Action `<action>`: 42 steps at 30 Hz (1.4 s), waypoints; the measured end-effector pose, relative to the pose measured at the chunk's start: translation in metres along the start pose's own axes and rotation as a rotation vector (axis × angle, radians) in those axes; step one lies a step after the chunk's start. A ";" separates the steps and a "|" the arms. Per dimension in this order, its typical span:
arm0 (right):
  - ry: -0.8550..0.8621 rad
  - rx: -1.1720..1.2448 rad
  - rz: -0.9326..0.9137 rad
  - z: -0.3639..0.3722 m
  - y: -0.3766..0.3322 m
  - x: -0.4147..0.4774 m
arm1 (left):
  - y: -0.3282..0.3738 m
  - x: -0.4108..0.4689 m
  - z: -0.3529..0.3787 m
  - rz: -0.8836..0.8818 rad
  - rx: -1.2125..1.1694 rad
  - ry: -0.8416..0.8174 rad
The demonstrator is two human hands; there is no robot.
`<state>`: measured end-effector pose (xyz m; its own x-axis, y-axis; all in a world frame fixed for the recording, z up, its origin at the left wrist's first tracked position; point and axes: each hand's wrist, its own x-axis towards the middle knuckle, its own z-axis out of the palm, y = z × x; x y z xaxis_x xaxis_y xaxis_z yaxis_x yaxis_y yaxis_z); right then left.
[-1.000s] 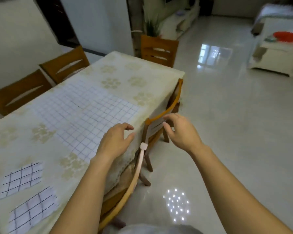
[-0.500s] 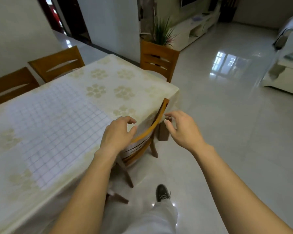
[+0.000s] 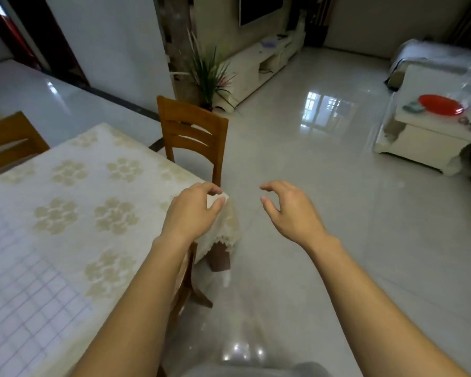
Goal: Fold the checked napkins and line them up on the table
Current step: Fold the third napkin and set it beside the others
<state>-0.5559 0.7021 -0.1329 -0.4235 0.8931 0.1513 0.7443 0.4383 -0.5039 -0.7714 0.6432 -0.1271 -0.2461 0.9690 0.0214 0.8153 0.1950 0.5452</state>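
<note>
Cream flowered tablecloth corner (image 3: 228, 212) lying beneath loosely curled, empty left hand (image 3: 192, 212); right hand (image 3: 290, 210) hanging slack, holding nothing. Seemingly moving between napkins; next, reaching left for the unfolded white blue-gridded checked napkin (image 3: 25, 295).

My left forearm (image 3: 136, 308) and right forearm (image 3: 378, 308) are bare right up to my left hand (image 3: 192, 210) and right hand (image 3: 288, 210). Near, between my arms, is blurred pale grey clothing (image 3: 256, 370); which garment, I cannot tell.

wooden chair (image 3: 192, 137), slatted back | potted plant (image 3: 210, 74) behind it | white TV cabinet (image 3: 261, 61) | red plate (image 3: 439, 104) on white side table (image 3: 424, 140) | glossy tiled floor (image 3: 310, 186)
</note>
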 end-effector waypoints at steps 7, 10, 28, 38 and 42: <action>-0.126 0.092 -0.123 0.016 0.073 0.131 | 0.020 0.094 0.037 -0.172 0.167 0.105; -0.177 0.122 -0.170 0.011 0.098 0.184 | 0.041 0.133 0.047 -0.260 0.198 0.113; -0.597 0.131 -0.812 0.086 0.006 0.408 | -0.020 0.233 0.021 -0.885 0.098 0.526; -0.646 0.137 -1.117 0.133 -0.064 0.510 | -0.056 0.288 -0.013 -1.057 0.107 0.701; -0.750 0.165 -1.264 0.165 -0.083 0.525 | -0.058 0.295 -0.003 -1.222 0.128 0.769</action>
<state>-0.9251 1.1178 -0.1523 -0.9312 -0.3460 0.1146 -0.3575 0.8056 -0.4725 -0.8928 0.9171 -0.1497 -0.9906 -0.1209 0.0646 -0.0760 0.8764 0.4756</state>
